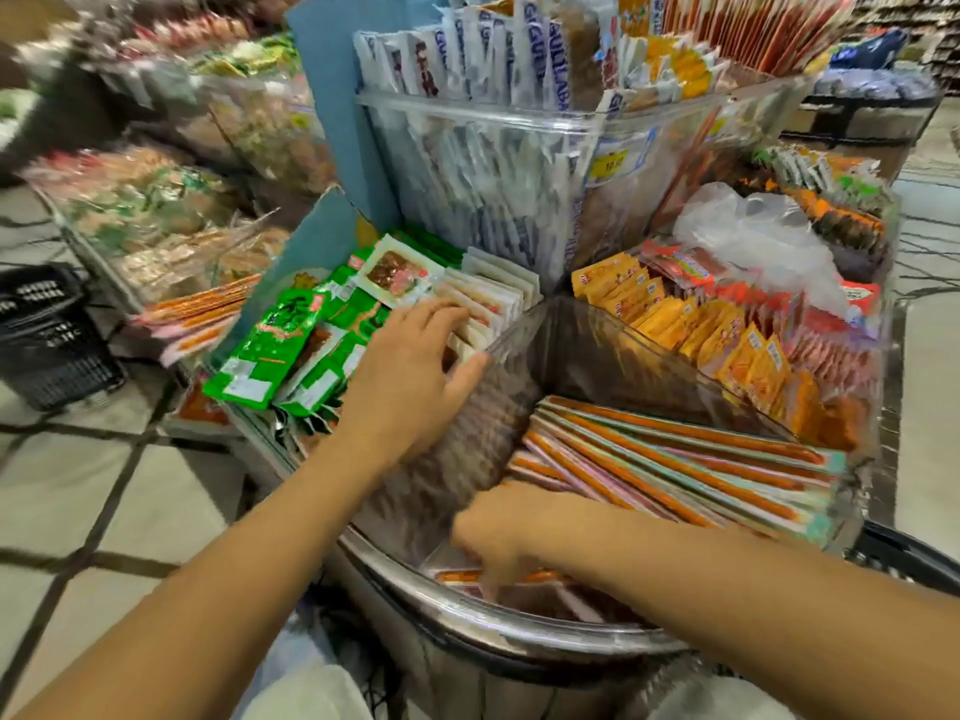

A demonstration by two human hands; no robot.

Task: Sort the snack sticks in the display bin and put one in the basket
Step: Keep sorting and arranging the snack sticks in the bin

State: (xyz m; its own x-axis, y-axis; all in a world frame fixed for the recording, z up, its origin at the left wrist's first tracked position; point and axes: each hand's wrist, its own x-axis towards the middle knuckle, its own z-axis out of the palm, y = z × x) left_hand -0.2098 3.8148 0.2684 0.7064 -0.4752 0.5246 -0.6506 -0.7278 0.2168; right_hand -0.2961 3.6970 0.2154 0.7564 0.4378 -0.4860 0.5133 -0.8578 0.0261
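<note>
Right now my left hand (410, 376) lies loose on the display bin (457, 608), fingers spread and nearly straight over the white packets (493, 293), thumb against the clear divider (524, 366), gripping nothing. Green packets (270, 350) lean in the compartment just left of it. My right hand (498, 537) dips into the near compartment, fingers pointing down to where an orange stick lies at the bottom just inside the bin's metal rim. Motion blur smears those fingers, so I cannot tell whether they pinch anything or only touch it. The snack sticks (675, 470), long and orange in pastel wrappers, lie stacked flat in that same compartment, their near ends beside my right wrist. Yellow packets (727, 340) stand in rows in the compartment behind the sticks, with a crumpled plastic bag (753, 236) beyond them. The black basket (47, 340) sits on the tiled floor (130, 501) far to my left, well apart from both hands.
</note>
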